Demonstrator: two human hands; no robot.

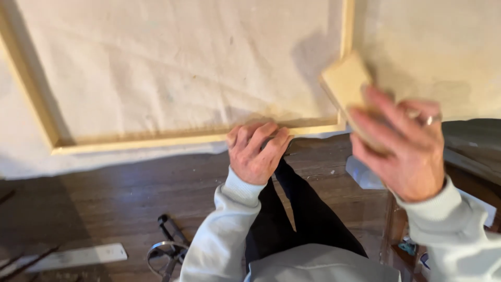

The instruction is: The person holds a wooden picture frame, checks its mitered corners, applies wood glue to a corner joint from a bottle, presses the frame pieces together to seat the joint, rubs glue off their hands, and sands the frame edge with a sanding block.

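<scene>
Wood block [345,81]: pale, blurred, raised at right over the frame's right rail; right hand [404,143] grasps it, fingers curled around its near end, ring on one finger. Frame [156,140]: pale wood, lying on white cloth [172,68] on a dark wood floor [120,193]. Left hand [255,151]: fingers bent, pressing the frame's near rail. Near left: white ruler [78,257], metal tool [167,250].
</scene>
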